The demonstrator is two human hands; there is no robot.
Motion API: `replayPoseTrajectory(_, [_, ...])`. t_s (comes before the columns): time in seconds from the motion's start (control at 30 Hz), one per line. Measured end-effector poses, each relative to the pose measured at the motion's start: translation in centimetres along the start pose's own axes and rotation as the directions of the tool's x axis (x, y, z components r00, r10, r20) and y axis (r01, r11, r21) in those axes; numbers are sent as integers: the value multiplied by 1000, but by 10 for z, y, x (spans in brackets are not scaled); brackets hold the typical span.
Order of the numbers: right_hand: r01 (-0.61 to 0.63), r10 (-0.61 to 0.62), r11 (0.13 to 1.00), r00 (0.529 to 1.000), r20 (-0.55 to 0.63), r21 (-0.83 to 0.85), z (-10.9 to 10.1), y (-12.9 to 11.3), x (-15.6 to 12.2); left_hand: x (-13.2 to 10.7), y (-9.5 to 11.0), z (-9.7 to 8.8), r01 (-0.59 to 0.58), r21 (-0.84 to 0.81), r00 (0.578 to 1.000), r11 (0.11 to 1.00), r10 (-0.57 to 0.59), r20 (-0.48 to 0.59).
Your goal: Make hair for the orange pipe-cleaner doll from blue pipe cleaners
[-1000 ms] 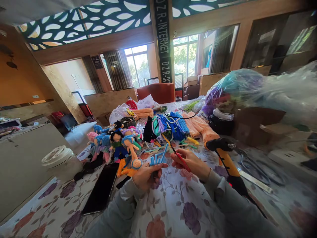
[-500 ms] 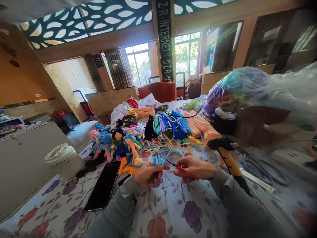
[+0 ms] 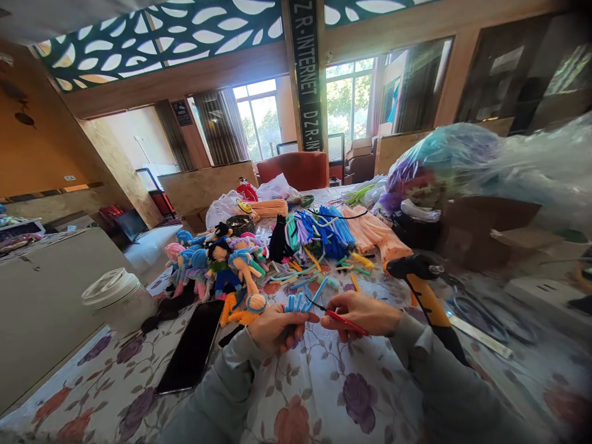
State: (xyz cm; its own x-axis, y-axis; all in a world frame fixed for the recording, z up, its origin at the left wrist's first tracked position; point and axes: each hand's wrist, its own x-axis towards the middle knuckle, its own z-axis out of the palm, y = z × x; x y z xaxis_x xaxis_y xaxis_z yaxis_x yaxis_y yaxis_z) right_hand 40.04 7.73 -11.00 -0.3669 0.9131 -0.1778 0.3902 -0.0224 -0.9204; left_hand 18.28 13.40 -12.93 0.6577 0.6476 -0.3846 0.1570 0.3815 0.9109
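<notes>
Between the thumb and fingers of my left hand [image 3: 279,327] are several light blue pipe cleaners [image 3: 296,302], their ends standing up above the thumb. One longer piece slants up to the right. My right hand [image 3: 361,316] is closed round red-handled scissors [image 3: 345,322], whose dark blades point up and left beside the blue pieces. The two hands are close together over the flowered tablecloth [image 3: 319,394]. Just left of my left hand lies a doll [image 3: 247,271] with a blue headband, made of fuzzy stems, in front of a pile of similar dolls [image 3: 203,262].
Bundles of blue pipe cleaners [image 3: 330,231] and peach ones [image 3: 377,237] lie behind the hands, with cut scraps around. A black-and-yellow glue gun [image 3: 428,302] stands at right. On the left are a phone [image 3: 192,348] and a white lidded container [image 3: 120,299]. Plastic bags [image 3: 453,160] rise at back right.
The scissors have moved slightly left and up, bringing the blades close to the blue pipe cleaners. My left hand has barely shifted, its grip unchanged.
</notes>
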Motion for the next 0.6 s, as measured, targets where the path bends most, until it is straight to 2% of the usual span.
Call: replayPoseTrajectory(0.6, [9, -9, 1000, 1000, -29, 28, 2, 6, 4, 1, 0, -3, 3, -33, 1000, 999, -2, 28])
